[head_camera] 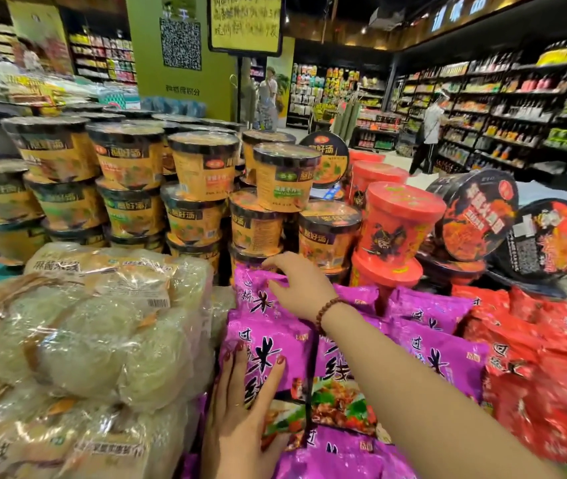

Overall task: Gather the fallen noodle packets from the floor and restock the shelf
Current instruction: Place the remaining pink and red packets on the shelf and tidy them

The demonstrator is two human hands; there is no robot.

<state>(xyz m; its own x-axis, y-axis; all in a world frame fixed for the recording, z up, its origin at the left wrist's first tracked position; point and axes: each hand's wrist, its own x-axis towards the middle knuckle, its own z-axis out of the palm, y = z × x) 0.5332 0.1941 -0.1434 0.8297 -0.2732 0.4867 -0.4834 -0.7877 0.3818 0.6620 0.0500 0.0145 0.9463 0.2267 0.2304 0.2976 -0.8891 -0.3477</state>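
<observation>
Several purple noodle packets (437, 344) lie stacked on the display in front of me. My left hand (244, 406) lies flat on the near purple packet (268, 344), fingers spread over its lower left part. My right hand (295, 285), a bead bracelet on its wrist, reaches across to the far purple packet (251, 288), fingertips touching its top edge. Whether those fingers pinch the packet I cannot tell. The floor is hidden from view.
Clear bags of pale rice noodles (85, 333) fill the left. Red packets (544, 368) lie at the right. Stacked yellow noodle bowls (202, 167) and red cups (396, 223) stand behind. Two people stand in the far aisle near shelves (517, 108).
</observation>
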